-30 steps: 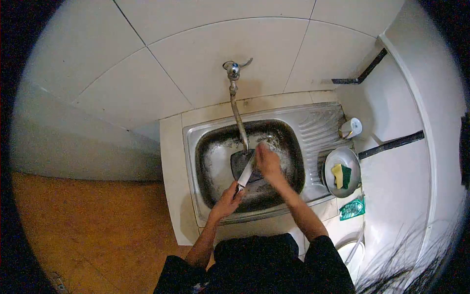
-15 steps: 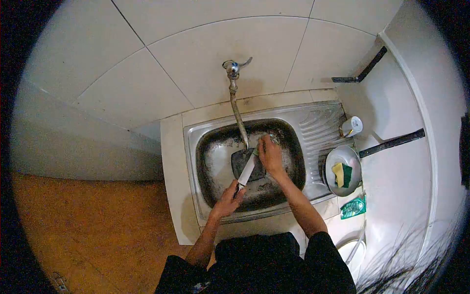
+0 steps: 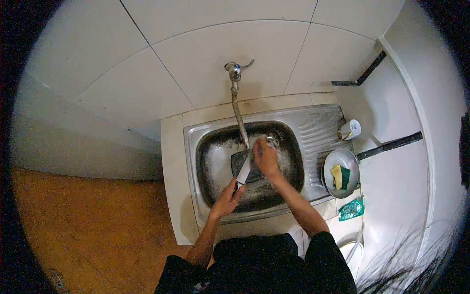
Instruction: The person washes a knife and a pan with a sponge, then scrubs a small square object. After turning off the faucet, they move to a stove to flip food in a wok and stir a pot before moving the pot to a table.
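Note:
A knife (image 3: 245, 171) with a pale metal blade and dark handle slants over the sink (image 3: 215, 171). My left hand (image 3: 226, 199) is closed round its handle. At the other end of the blade, my right hand (image 3: 266, 158) has its fingers curled in against the metal and partly covers the tip. Those fingers are slightly blurred. The faucet spout (image 3: 241, 122) comes down just beyond the tip, close to my right fingers. Beneath the knife, a dark squarish piece (image 3: 239, 160) lies on the sink bottom, partly hidden by the blade and my hand.
Right of the sink is a ribbed drainboard (image 3: 318, 127). A white cup (image 3: 350, 129) lies tipped there. Nearer, a metal bowl (image 3: 338, 158) holds a yellow-and-green sponge (image 3: 341, 177), with a green packet (image 3: 351, 209) beside it. Black brackets (image 3: 390, 145) project on the right.
My right hand has shifted slightly left and nearer to me along the blade. My left hand keeps its hold on the knife handle with little movement.

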Available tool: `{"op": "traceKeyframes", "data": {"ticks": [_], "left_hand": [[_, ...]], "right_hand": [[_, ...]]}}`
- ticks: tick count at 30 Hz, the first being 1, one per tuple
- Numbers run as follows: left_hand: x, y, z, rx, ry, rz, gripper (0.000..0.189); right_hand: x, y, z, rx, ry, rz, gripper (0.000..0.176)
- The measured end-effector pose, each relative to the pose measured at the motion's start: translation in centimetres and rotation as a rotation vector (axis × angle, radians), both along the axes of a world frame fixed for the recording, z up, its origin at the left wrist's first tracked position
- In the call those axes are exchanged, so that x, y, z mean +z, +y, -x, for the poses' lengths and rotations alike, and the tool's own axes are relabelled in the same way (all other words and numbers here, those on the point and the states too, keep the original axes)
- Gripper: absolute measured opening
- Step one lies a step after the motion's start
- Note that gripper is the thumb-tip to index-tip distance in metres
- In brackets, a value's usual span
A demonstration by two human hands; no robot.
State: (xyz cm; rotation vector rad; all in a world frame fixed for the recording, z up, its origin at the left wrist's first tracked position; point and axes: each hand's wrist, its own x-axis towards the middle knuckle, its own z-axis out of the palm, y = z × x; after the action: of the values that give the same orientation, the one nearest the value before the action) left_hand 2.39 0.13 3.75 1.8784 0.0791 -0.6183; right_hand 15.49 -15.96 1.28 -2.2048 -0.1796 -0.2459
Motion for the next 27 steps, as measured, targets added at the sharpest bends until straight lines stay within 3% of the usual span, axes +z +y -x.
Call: {"op": "traceKeyframes", "data": {"ticks": [1,3,6,7,8,9,12,14,18,20,21,25,27], "left_hand": [[-1.0,0.1,0.0,0.005,-0.004,0.002,0.043],[-3.3,0.4,0.4,0.04,-0.558,-0.098,0.041],[-1.5,0.3,0.4,0.031,-0.518,-0.013,0.036],[-1.1,0.3,0.6,0.025,-0.512,-0.016,0.036],[-0.8,0.3,0.3,-0.007,-0.321,-0.005,0.035],[-0.4,0.2,0.1,-0.039,-0.131,0.008,0.033],[2.4,-0.8,-0.7,0.033,-0.005,0.056,0.034],[1.8,-0.3,-1.0,0.054,-0.068,-0.011,0.036],[-0.5,0.6,-0.7,0.029,-0.316,-0.134,0.042],[-0.5,0.5,-1.1,0.018,-0.161,0.001,0.044],[-0.6,0.3,-1.2,0.01,-0.006,0.143,0.046],[-3.1,0.1,-1.0,0.197,0.06,0.092,0.049],[-3.3,0.9,-0.9,0.064,-0.148,0.051,0.052]], "right_hand": [[-0.1,0.9,2.3,0.043,0.049,0.046,0.014],[-0.3,1.7,5.7,0.092,0.108,0.096,0.013],[-0.8,1.8,6.6,0.228,0.024,-0.123,0.012],[-1.5,1.1,4.7,0.123,-0.039,-0.064,0.013],[-1.9,0.5,3.0,0.014,-0.108,-0.002,0.013],[-2.0,0.1,2.0,0.005,-0.11,-0.002,0.013],[-1.8,0.1,1.4,-0.045,0.006,0.005,0.014],[-1.5,1.7,5.3,0.15,0.145,0.114,0.011],[-4.3,2.1,5.6,0.244,0.13,0.025,0.012],[-5.4,0.9,1.2,-0.045,-0.015,0.073,0.014],[-4.1,0.1,0.2,0.007,0.041,-0.003,0.016],[-2.8,2.2,4.8,0.179,0.123,0.027,0.017],[-2.1,1.8,4.9,0.206,0.154,0.076,0.018]]}}
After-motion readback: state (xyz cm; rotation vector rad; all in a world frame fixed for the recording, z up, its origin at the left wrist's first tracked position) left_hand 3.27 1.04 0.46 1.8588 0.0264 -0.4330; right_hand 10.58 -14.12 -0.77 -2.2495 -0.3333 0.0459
